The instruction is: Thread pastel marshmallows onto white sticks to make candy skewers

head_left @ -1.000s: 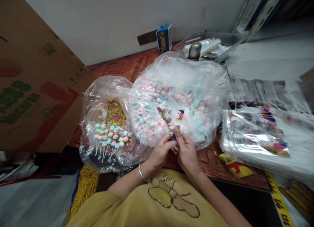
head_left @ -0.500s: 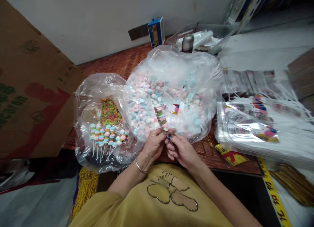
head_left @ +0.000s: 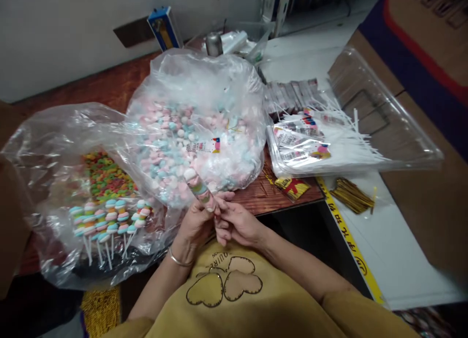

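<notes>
A wrapped candy stick [head_left: 199,189] in clear film stands tilted up from between my two hands. My left hand [head_left: 195,221], with a bracelet at its wrist, is closed around its lower part. My right hand [head_left: 237,221] touches the left one, its fingers closed at the lower end of the wrapper; what they pinch is too small to make out. Beyond lies a large clear bag of pastel candies [head_left: 164,152] with a printed wrapper [head_left: 204,145] on it. At the left, candy skewers on white sticks [head_left: 111,221] lie by colourful ring candies [head_left: 109,177] on another plastic bag.
On the right, a clear plastic box [head_left: 276,165] holds printed wrappers and white sticks. Gold twist ties [head_left: 353,195] and a yellow-red packet [head_left: 292,186] lie nearby. Behind are a metal can [head_left: 214,44] and a blue box [head_left: 164,28]. A cardboard box [head_left: 420,182] stands at the right.
The view has swung to the right, so more of the clear box and a carton show. Both hands remain together at the wrapped candy stick, whose candies show more clearly.
</notes>
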